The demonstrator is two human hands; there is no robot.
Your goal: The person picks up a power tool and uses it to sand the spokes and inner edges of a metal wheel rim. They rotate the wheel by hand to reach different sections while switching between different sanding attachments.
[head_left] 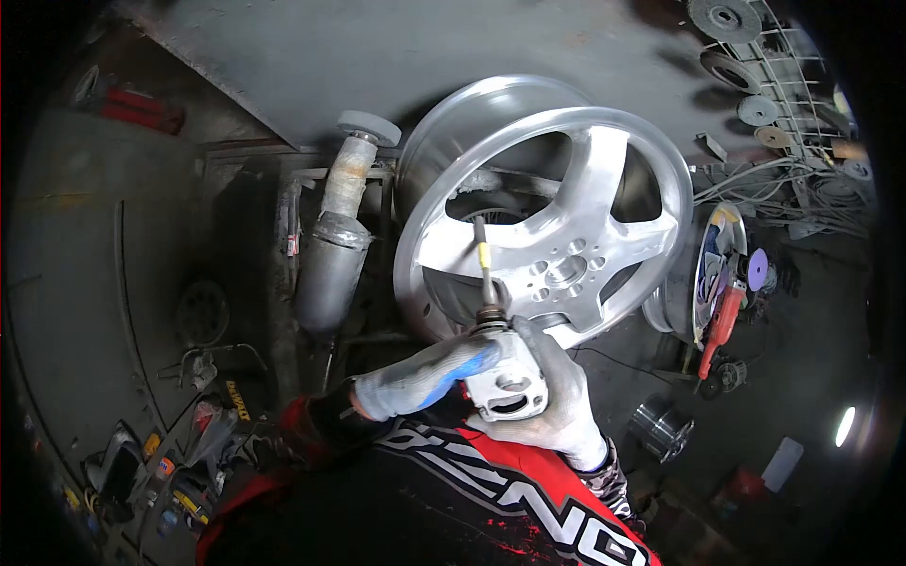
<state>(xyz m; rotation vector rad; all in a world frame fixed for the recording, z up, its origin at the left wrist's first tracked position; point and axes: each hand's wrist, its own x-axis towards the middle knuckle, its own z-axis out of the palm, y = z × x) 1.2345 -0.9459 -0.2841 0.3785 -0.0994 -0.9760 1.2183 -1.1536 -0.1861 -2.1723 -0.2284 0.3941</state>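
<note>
In gloves, both my hands grip a die grinder [511, 377] with a pale metal body, held close to my chest. My left hand [425, 374], in a white glove with blue on it, closes round the tool from the left. From the right, my right hand [559, 396] wraps its body in a grey-white glove. A long shaft with a yellow band [485, 255] sticks out forward and ends in a dark tip, overlapping a spoke in this view. Ahead of me stands a bare-metal alloy wheel [618, 174], tilted, with bolt holes round its hub.
Left of the wheel is a grey cylindrical machine [332, 274] topped with a round disc [369, 126]. Abrasive discs [725, 17] hang on a wire rack at upper right. A red polisher [723, 325] stands at right, near a second rim [661, 426]. Tools clutter the lower left.
</note>
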